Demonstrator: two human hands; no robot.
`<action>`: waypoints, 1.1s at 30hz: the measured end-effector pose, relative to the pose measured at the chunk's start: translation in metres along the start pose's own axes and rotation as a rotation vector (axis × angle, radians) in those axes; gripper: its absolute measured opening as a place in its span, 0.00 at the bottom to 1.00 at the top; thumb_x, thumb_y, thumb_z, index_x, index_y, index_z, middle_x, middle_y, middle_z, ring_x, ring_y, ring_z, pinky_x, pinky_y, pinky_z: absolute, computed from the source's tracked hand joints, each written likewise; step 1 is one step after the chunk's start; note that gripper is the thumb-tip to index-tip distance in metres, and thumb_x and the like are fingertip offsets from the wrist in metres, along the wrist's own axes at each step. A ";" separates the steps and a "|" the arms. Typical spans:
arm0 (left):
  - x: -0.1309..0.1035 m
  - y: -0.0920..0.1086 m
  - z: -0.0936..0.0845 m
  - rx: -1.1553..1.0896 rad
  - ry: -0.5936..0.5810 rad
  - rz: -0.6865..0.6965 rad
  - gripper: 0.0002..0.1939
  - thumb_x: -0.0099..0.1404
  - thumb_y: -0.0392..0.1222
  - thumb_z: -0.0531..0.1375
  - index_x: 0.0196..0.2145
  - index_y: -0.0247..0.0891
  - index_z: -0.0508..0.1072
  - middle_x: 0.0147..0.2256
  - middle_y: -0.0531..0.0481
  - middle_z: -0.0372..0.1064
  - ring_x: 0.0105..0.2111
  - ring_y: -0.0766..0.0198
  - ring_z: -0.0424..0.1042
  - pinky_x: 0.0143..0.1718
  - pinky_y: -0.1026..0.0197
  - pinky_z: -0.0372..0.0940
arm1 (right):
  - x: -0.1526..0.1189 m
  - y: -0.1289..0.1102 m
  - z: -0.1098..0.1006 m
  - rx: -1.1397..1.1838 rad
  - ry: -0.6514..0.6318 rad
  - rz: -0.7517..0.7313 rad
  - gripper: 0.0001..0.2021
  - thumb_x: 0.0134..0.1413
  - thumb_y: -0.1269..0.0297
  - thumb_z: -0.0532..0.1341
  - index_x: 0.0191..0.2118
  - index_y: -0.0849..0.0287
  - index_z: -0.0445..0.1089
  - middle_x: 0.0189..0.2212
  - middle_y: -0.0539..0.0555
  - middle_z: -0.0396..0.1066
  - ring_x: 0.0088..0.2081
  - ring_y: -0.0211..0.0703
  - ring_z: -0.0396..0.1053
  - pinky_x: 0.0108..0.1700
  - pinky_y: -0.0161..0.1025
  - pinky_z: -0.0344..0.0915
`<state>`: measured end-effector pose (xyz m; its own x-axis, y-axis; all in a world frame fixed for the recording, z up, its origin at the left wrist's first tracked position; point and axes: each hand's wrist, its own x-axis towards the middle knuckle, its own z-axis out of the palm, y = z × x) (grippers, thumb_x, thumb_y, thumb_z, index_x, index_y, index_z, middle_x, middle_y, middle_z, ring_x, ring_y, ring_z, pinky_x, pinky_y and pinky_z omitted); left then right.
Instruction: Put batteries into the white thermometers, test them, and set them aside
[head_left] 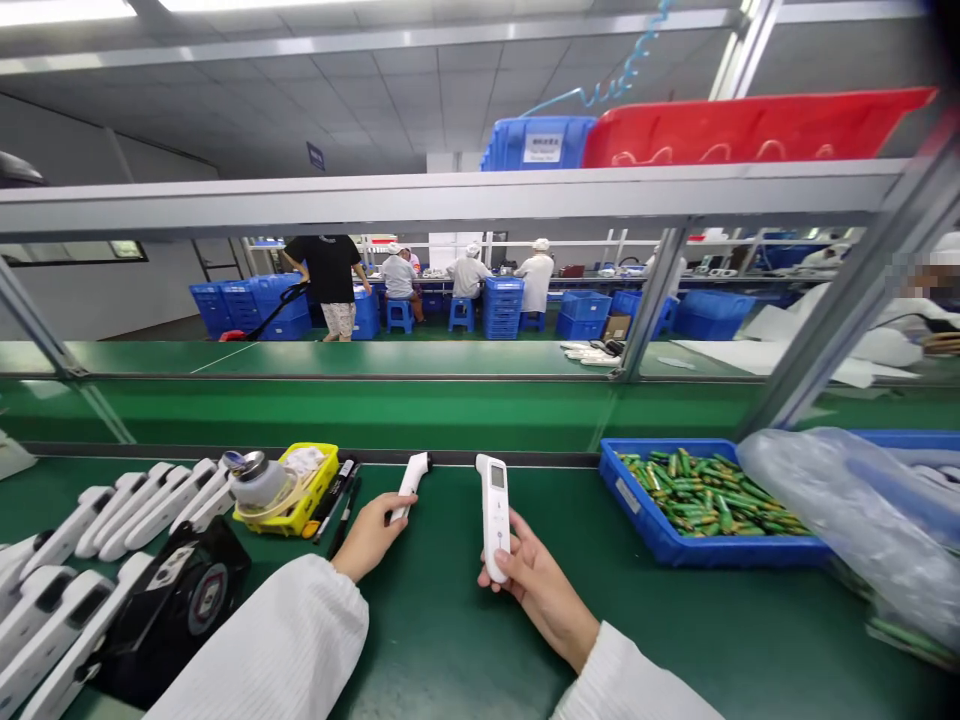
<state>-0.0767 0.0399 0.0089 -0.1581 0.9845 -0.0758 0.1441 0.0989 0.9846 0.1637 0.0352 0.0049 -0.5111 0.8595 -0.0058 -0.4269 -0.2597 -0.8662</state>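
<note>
My right hand point(536, 580) grips a white infrared thermometer point(495, 515) by its lower end, held upright with its small grey screen facing me. Over the green bench, my left hand point(375, 532) is closed on a second, similar white thermometer point(414, 473), whose dark tip points up and right. That one is seen side-on, and its lower part is hidden by my fingers. Left of my left hand are several pens point(335, 500) and a yellow basket point(319, 487) with a grey-white bottle point(259, 480) at its side.
Several white thermometers point(154, 510) lie in rows at the left, beside a black device point(180, 610). On the right stands a blue bin point(675, 548) of green batteries point(697, 490), with clear plastic bags point(847, 510) against it. A metal shelf point(375, 205) crosses above; co-workers sit beyond.
</note>
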 end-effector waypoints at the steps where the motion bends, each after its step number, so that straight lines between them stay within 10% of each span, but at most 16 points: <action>1: -0.001 -0.003 0.005 -0.083 0.000 -0.009 0.21 0.49 0.40 0.65 0.43 0.36 0.75 0.46 0.40 0.70 0.52 0.44 0.64 0.56 0.46 0.53 | -0.003 -0.002 -0.001 0.030 -0.030 0.025 0.36 0.44 0.58 0.70 0.57 0.58 0.54 0.28 0.48 0.67 0.27 0.37 0.69 0.30 0.32 0.61; 7: -0.018 -0.011 0.041 -0.526 -0.069 -0.055 0.45 0.52 0.38 0.64 0.62 0.47 0.46 0.46 0.46 0.68 0.48 0.58 0.69 0.50 0.56 0.62 | -0.009 -0.003 -0.007 0.103 -0.137 0.093 0.39 0.42 0.62 0.71 0.58 0.56 0.51 0.24 0.45 0.66 0.23 0.37 0.67 0.29 0.35 0.62; 11: -0.031 -0.007 0.049 -0.667 -0.184 -0.100 0.45 0.48 0.33 0.65 0.60 0.50 0.51 0.42 0.49 0.67 0.42 0.62 0.68 0.45 0.60 0.63 | -0.008 -0.002 -0.007 0.026 -0.136 0.068 0.29 0.47 0.57 0.68 0.51 0.59 0.57 0.23 0.48 0.68 0.25 0.40 0.68 0.30 0.36 0.62; 17: -0.045 0.006 0.054 -0.742 -0.398 -0.134 0.10 0.61 0.45 0.59 0.40 0.40 0.71 0.29 0.52 0.60 0.22 0.73 0.56 0.20 0.69 0.53 | -0.003 0.004 -0.003 0.081 -0.028 0.041 0.18 0.51 0.52 0.63 0.38 0.60 0.61 0.28 0.51 0.68 0.25 0.41 0.71 0.26 0.38 0.68; 33: -0.053 -0.001 0.061 -0.456 -0.325 -0.091 0.21 0.63 0.52 0.56 0.51 0.41 0.63 0.28 0.52 0.68 0.20 0.67 0.67 0.22 0.63 0.62 | -0.006 0.005 0.000 -0.010 0.000 0.048 0.18 0.55 0.50 0.61 0.42 0.59 0.61 0.20 0.45 0.64 0.12 0.29 0.59 0.10 0.24 0.56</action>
<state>-0.0084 -0.0040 0.0025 0.1691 0.9760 -0.1368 -0.3035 0.1837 0.9350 0.1643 0.0287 0.0008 -0.5309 0.8461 -0.0478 -0.3940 -0.2964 -0.8700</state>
